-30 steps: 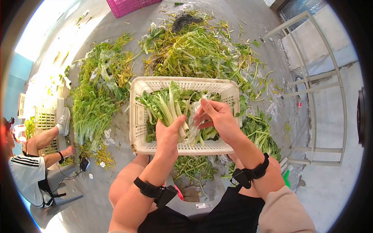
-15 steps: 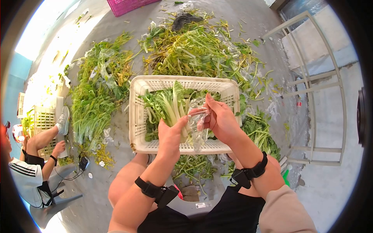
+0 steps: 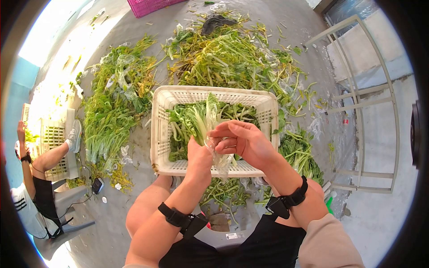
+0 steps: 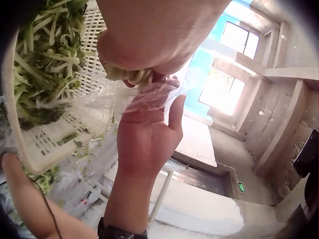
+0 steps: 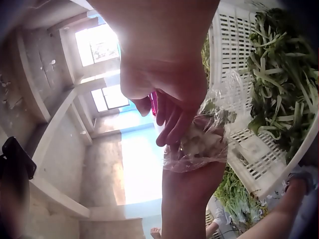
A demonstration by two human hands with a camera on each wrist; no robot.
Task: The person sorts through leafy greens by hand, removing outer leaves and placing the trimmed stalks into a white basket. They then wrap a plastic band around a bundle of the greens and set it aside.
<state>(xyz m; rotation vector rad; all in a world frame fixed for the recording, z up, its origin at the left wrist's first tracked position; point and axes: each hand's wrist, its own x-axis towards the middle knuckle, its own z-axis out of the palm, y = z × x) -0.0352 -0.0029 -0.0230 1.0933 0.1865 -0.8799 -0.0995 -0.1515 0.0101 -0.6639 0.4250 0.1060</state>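
Note:
In the head view, my left hand (image 3: 199, 157) grips a bunch of leafy greens (image 3: 196, 115) with pale stalks, held upright over the white crate (image 3: 214, 174). A clear plastic bag (image 3: 223, 163) hangs at the stalk ends; the right wrist view shows the bag (image 5: 219, 144) around the pale cut ends. My right hand (image 3: 250, 145) is at the bag beside the stalks, fingers curled and touching the film. In the left wrist view the film (image 4: 149, 102) stretches across the fingers of the right hand (image 4: 145, 144).
More greens (image 3: 178, 149) lie in the crate. Heaps of leaves (image 3: 223, 58) and long greens (image 3: 109, 111) cover the floor beyond and to the left. A metal frame (image 3: 357, 98) stands at right, a pink crate (image 3: 149, 5) at the top. Another person (image 3: 38, 192) sits at far left.
The right hand and plastic have moved left against the stalks, and the film now wraps the stalk ends. The bunch has shifted slightly right. The person at left has raised an arm.

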